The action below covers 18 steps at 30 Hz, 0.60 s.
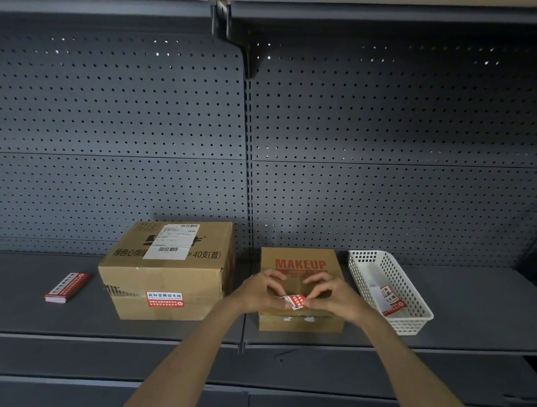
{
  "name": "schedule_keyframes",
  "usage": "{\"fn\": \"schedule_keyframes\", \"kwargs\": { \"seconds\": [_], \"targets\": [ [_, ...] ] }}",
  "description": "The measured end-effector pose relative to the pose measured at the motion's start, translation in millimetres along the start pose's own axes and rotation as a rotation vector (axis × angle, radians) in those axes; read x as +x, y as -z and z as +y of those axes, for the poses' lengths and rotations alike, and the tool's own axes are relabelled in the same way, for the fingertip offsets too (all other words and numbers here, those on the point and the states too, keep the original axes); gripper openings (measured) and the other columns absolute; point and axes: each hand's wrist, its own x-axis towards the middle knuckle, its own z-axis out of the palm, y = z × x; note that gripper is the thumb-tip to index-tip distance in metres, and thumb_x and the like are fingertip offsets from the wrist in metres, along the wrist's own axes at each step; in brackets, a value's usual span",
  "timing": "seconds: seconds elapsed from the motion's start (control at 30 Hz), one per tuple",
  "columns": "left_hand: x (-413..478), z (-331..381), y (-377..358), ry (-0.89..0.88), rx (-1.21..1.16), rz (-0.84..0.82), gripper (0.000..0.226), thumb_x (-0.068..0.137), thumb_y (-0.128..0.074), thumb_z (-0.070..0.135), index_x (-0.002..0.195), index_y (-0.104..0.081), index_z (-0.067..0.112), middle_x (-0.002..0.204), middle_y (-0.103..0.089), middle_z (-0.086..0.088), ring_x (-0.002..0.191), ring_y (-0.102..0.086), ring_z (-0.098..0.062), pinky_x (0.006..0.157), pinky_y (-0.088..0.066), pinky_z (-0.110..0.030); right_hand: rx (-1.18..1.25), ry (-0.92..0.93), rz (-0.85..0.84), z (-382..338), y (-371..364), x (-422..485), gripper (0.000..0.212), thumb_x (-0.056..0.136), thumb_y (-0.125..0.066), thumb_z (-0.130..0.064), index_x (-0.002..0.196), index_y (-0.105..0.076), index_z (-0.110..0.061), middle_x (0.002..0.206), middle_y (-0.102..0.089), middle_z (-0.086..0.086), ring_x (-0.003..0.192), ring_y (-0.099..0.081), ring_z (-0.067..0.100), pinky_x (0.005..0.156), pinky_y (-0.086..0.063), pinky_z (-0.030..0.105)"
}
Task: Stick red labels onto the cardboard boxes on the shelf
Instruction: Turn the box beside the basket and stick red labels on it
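Note:
Two cardboard boxes stand on the grey shelf (463, 321). The larger left box (165, 275) carries a red label (165, 300) stuck on its front face. The smaller box printed MAKEUP (299, 263) stands to its right. Over that box's front top edge, my left hand (262, 291) and my right hand (333, 296) both pinch one red label (295, 301), which is bent between the fingertips. Whether the label touches the box I cannot tell.
A stack of red labels (67, 287) lies on the shelf left of the big box. A white plastic basket (389, 290) at the right holds label sheets and backing paper. Perforated back panel behind; another shelf overhead with cartons.

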Motion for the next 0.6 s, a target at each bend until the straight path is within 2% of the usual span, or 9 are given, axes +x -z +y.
{"fn": "schedule_keyframes", "kwargs": {
  "seconds": [0.1, 0.2, 0.3, 0.4, 0.5, 0.6],
  "targets": [
    [-1.1, 2.0, 2.3, 0.017, -0.044, 0.0, 0.025, 0.07, -0.088, 0.039, 0.089, -0.079, 0.027, 0.136, -0.051, 0.02, 0.135, -0.035, -0.006, 0.119, -0.021, -0.046, 0.009, -0.003, 0.006, -0.3, 0.7, -0.6, 0.008, 0.08, -0.083, -0.026, 0.081, -0.08, -0.019, 0.126, -0.058, -0.02, 0.117, -0.043, -0.013, 0.091, -0.026, 0.015],
    [-3.4, 3.5, 5.2, 0.004, -0.051, 0.021, 0.027, 0.071, -0.088, 0.033, 0.096, -0.08, 0.025, 0.137, -0.056, 0.015, 0.136, -0.035, -0.006, 0.119, -0.021, -0.045, 0.018, -0.013, -0.002, -2.3, 0.9, -0.7, 0.007, 0.084, -0.079, -0.026, 0.084, -0.079, -0.019, 0.125, -0.059, -0.021, 0.117, -0.044, -0.012, 0.096, -0.027, 0.022],
    [-4.2, 4.2, 4.9, 0.01, -0.049, 0.069, 0.03, 0.072, -0.087, 0.038, 0.099, -0.08, 0.027, 0.135, -0.061, 0.011, 0.136, -0.04, -0.009, 0.119, -0.023, -0.05, 0.065, -0.024, 0.008, -3.7, 0.8, -1.6, 0.012, 0.091, -0.069, -0.026, 0.087, -0.079, -0.021, 0.124, -0.061, -0.019, 0.117, -0.048, -0.005, 0.1, -0.029, 0.028],
    [-3.0, 5.6, 3.2, 0.034, -0.033, 0.095, 0.037, 0.07, -0.085, 0.048, 0.1, -0.079, 0.028, 0.133, -0.064, 0.012, 0.135, -0.045, -0.012, 0.117, -0.028, -0.055, 0.092, -0.04, 0.04, -3.4, 0.8, -1.3, 0.015, 0.093, -0.065, -0.024, 0.087, -0.079, -0.021, 0.122, -0.064, -0.017, 0.116, -0.052, -0.002, 0.099, -0.029, 0.028],
    [-2.5, 8.8, 2.1, 0.049, -0.024, 0.115, 0.041, 0.072, -0.084, 0.047, 0.105, -0.079, 0.022, 0.132, -0.065, 0.008, 0.128, -0.051, -0.009, 0.114, -0.036, -0.047, 0.106, -0.057, 0.052, -4.3, -0.2, -1.2, 0.015, 0.093, -0.066, -0.024, 0.089, -0.079, -0.02, 0.12, -0.064, -0.017, 0.113, -0.053, -0.003, 0.094, -0.031, 0.024],
    [-2.3, 9.5, -0.1, 0.05, -0.029, 0.14, 0.041, 0.074, -0.085, 0.043, 0.106, -0.079, 0.019, 0.131, -0.067, 0.005, 0.127, -0.054, -0.009, 0.113, -0.039, -0.039, 0.133, -0.067, 0.062, -6.6, -0.8, -2.7, 0.016, 0.093, -0.066, -0.024, 0.087, -0.08, -0.017, 0.115, -0.066, -0.013, 0.109, -0.056, 0.0, 0.087, -0.034, 0.017]
  ]
}}
